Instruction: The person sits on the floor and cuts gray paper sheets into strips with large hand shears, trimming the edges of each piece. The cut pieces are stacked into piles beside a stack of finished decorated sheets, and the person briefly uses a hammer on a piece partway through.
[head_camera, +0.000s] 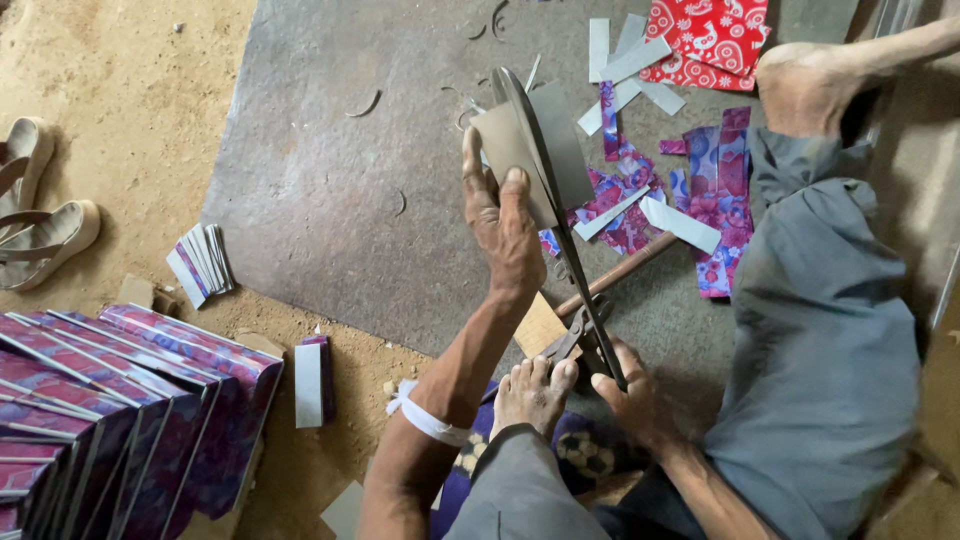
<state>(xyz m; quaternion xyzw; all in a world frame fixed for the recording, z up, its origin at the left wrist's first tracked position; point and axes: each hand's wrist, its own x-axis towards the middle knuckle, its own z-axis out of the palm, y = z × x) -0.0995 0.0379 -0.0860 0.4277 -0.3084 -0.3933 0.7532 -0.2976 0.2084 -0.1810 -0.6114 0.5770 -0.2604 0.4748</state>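
Head view. A grey card piece (520, 145) is held upright by the left hand (503, 225), near the middle of the grey floor slab (320, 190). The thumb and fingers are pinched on the card's lower edge, the thumb pressed flat against its near face. A white band (425, 418) is worn on the left wrist.

The card is set between the long blades of large shears (560, 215), which rise from the slab's near edge toward its centre. The lower handle of the shears is gripped by the right hand (632, 400), fingers wrapped together around it. A bare foot (533, 392) is placed just beside that hand, at the near edge of the slab; whether the shears' other handle is pinned under it cannot be told. A wooden handle (615, 275) lies across behind the blades.

Cut strips and patterned paper scraps (690, 195) are scattered toward the slab's far right corner, near a second bare foot (805, 85). On the sandy ground off the slab's left edge, a stack of purple patterned boxes (120, 410), a small bundle of strips (203, 262) and sandals (40, 215) are seen.
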